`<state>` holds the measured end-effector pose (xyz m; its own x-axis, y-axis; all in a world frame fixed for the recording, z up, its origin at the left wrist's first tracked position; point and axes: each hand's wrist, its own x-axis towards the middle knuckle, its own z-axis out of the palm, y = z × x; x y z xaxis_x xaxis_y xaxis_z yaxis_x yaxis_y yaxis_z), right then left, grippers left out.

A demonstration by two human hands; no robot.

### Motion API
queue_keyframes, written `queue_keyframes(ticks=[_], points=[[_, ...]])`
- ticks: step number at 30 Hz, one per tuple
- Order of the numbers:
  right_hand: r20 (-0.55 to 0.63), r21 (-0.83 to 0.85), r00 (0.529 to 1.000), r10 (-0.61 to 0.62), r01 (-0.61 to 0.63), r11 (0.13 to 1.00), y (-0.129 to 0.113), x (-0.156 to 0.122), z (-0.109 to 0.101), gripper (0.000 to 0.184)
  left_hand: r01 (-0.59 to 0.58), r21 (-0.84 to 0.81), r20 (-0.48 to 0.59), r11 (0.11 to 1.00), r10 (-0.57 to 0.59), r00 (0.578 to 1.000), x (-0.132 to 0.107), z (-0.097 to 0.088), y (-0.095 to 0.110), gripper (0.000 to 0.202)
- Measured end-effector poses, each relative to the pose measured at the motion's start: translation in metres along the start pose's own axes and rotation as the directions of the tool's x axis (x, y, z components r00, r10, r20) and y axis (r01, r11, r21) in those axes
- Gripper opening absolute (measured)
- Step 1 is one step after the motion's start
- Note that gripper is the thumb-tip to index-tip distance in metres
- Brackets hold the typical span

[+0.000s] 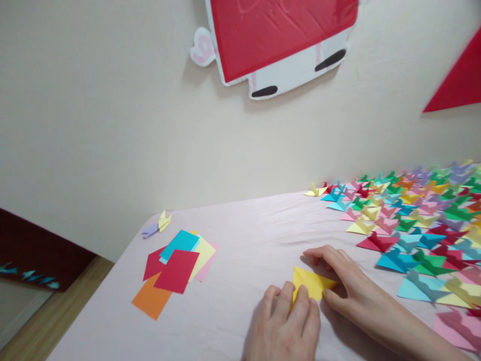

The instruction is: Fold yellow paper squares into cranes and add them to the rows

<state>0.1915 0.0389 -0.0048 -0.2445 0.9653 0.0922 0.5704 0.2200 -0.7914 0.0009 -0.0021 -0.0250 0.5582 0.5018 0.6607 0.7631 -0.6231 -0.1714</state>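
Observation:
A small yellow sheet of folded origami paper (310,284) lies on the cloth-covered surface between my hands, one corner pointing right. My left hand (287,321) is over its lower left part, with bent fingers holding it down and covering that part. At the right corner, the thumb of my right hand (343,281) touches the paper. The right index finger reaches past the upper edge, well apart from the thumb. Closest to my right hand are folded paper cranes (378,241) in many colours.
Loose square papers (176,271) overlap at the left, with a pale yellow folded piece (164,221) and a lilac one (151,230) behind. The pink cloth (240,316) reaches back to the wall (112,125). A red-and-white decoration (285,40) hangs there.

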Motion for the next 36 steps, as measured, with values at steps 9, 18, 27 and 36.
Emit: queue_keyframes(ticks=[9, 18, 27, 36], points=[[0.004, 0.156, 0.999, 0.04, -0.04, 0.987, 0.006, 0.01, -0.016, 0.055, 0.005, -0.025, -0.025, 1.0, -0.006, 1.0, 0.001, 0.0, 0.0, 0.049], [-0.12, 0.128, 0.992, 0.043, -0.027, 0.991, 0.001, 0.006, -0.018, 0.026, 0.264, -0.424, 0.499, 0.867, -0.02, 0.866, 0.023, -0.022, -0.029, 0.031], [-0.025, -0.081, 0.997, -0.073, 0.071, 0.994, -0.001, -0.001, 0.004, 0.025, 0.69, -0.35, 0.575, 0.633, -0.436, 0.692, 0.051, 0.005, -0.004, 0.027], [-0.076, -0.133, 0.993, -0.092, 0.081, 0.988, -0.002, -0.003, 0.008, 0.029, 0.707, -0.3, 0.549, 0.64, -0.491, 0.677, 0.052, 0.013, -0.007, 0.032]])
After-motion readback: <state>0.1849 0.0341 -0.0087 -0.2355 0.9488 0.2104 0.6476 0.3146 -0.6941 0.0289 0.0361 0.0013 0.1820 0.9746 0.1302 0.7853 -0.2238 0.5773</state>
